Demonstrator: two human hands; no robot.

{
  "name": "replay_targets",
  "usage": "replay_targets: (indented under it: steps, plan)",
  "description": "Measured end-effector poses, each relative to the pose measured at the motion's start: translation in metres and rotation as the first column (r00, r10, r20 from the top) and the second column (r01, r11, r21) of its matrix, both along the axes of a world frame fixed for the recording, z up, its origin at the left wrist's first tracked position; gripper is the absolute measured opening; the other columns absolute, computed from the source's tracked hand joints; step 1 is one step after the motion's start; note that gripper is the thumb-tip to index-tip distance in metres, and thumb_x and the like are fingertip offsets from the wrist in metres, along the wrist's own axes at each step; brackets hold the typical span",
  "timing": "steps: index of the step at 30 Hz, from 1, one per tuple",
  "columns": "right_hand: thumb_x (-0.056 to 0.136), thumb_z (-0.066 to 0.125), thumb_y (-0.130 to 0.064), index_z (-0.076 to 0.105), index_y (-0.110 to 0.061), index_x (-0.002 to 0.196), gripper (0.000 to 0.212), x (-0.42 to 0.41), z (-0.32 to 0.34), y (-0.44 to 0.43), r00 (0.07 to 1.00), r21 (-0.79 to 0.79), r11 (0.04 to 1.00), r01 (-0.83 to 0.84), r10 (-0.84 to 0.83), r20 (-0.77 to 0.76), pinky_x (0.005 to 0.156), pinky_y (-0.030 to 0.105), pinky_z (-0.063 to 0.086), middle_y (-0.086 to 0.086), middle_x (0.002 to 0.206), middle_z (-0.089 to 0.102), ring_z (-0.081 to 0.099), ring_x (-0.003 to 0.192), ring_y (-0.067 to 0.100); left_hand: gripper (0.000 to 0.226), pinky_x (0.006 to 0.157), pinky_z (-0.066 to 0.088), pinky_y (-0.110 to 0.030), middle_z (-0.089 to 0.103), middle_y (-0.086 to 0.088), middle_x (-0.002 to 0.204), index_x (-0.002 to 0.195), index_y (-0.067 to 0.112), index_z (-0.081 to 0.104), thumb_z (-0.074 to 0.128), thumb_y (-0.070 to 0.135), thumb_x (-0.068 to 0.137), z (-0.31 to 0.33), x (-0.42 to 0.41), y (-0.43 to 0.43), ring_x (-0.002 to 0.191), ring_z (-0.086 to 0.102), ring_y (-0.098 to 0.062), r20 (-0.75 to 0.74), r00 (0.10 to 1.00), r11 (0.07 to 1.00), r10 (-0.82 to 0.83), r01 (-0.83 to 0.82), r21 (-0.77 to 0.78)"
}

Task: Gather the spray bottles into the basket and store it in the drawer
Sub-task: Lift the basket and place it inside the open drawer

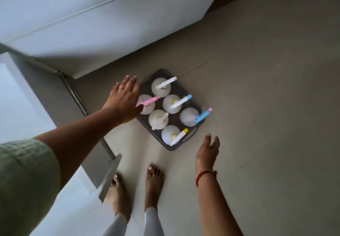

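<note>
A dark woven basket [197,105] stands on the tiled floor in front of me, and several white spray bottles stand upright in it. Their nozzles are white [166,82], pink [149,101], blue-tipped [181,101], blue with pink [202,116] and yellow-tipped [179,136]. My left hand [124,100] hovers open over the basket's left edge, covering part of the pink-nozzle bottle. My right hand [207,151] is open, fingers apart, just below and right of the basket's near handle, not touching it. The pulled-out white drawer [22,96] lies at the left, its front panel [110,177] near my feet.
A white cabinet front [103,24] rises behind the basket. The drawer's metal slide rail [77,96] runs along its side. My two bare feet [136,186] stand on the floor tiles [266,107] between the drawer front and my right arm.
</note>
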State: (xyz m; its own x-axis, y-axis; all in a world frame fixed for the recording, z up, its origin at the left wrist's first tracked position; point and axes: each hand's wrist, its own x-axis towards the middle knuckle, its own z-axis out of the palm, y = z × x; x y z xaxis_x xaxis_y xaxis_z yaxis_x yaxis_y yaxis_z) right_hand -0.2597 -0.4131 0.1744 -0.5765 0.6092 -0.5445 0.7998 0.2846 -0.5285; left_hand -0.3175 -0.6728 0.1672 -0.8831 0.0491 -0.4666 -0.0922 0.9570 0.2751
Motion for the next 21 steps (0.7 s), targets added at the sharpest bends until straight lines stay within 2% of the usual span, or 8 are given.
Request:
replay_targets:
  steps: [6,9,12,15,18,21]
  plan:
    - [0.098,0.043,-0.033,0.032,-0.006,0.144,0.055,-0.010,-0.086,0.034,0.990,-0.027,0.999,0.023,-0.019,0.141,0.109,0.041,0.033,0.023,0.148,0.035,0.039,0.134,0.038,0.067,0.118,0.008,-0.054,0.020,-0.014,0.155,0.147,0.014,0.015,0.048,0.029,0.092,-0.066,-0.039,-0.012,0.146,0.005,-0.032,0.057,0.998,0.996,-0.013,0.018,-0.082]
    - [0.097,0.047,-0.034,0.030,-0.008,0.146,0.058,-0.014,-0.124,0.042,0.976,-0.065,0.997,-0.038,0.051,0.212,0.109,0.040,0.031,0.019,0.151,0.034,0.037,0.136,0.036,0.068,0.116,0.013,-0.054,0.025,-0.017,0.153,0.146,0.013,0.019,0.053,0.025,0.089,-0.102,-0.055,-0.012,0.145,0.010,-0.034,0.077,0.997,0.997,0.017,-0.010,-0.083]
    - [0.093,0.054,-0.033,0.025,-0.012,0.148,0.065,-0.020,-0.151,0.044,0.956,-0.128,0.987,-0.101,0.132,0.264,0.111,0.043,0.031,0.017,0.153,0.031,0.036,0.137,0.035,0.066,0.110,0.026,-0.054,0.034,-0.021,0.146,0.144,0.011,0.023,0.056,0.022,0.087,-0.133,-0.064,-0.009,0.138,0.026,-0.038,0.134,0.989,0.994,0.065,-0.053,-0.091]
    - [0.091,0.059,-0.026,0.029,-0.010,0.146,0.065,-0.027,-0.179,0.047,0.948,-0.158,0.983,-0.096,0.138,0.285,0.111,0.046,0.036,0.017,0.150,0.036,0.041,0.133,0.036,0.062,0.093,0.043,-0.051,0.050,-0.024,0.128,0.139,0.011,0.028,0.058,0.022,0.086,-0.167,-0.063,-0.010,0.117,0.048,-0.042,0.210,0.968,0.987,0.140,-0.119,-0.110]
    - [0.090,0.059,-0.019,0.039,-0.009,0.138,0.053,-0.031,-0.199,0.047,0.951,-0.255,0.966,0.037,0.044,0.307,0.096,0.046,0.050,0.021,0.133,0.053,0.059,0.104,0.032,0.054,0.085,0.047,-0.048,0.056,-0.029,0.117,0.137,0.008,0.027,0.051,0.017,0.090,-0.193,-0.057,-0.009,0.105,0.056,-0.044,0.252,0.941,0.974,0.225,-0.223,-0.038]
    - [0.091,0.056,-0.014,0.047,-0.006,0.131,0.041,-0.034,-0.209,0.048,0.940,-0.291,0.944,0.158,-0.054,0.337,0.077,0.043,0.055,0.022,0.117,0.060,0.060,0.076,0.030,0.048,0.077,0.046,-0.044,0.059,-0.030,0.112,0.134,0.007,0.031,0.049,0.020,0.092,-0.204,-0.058,-0.008,0.101,0.058,-0.045,0.209,0.936,0.958,0.285,-0.285,-0.031]
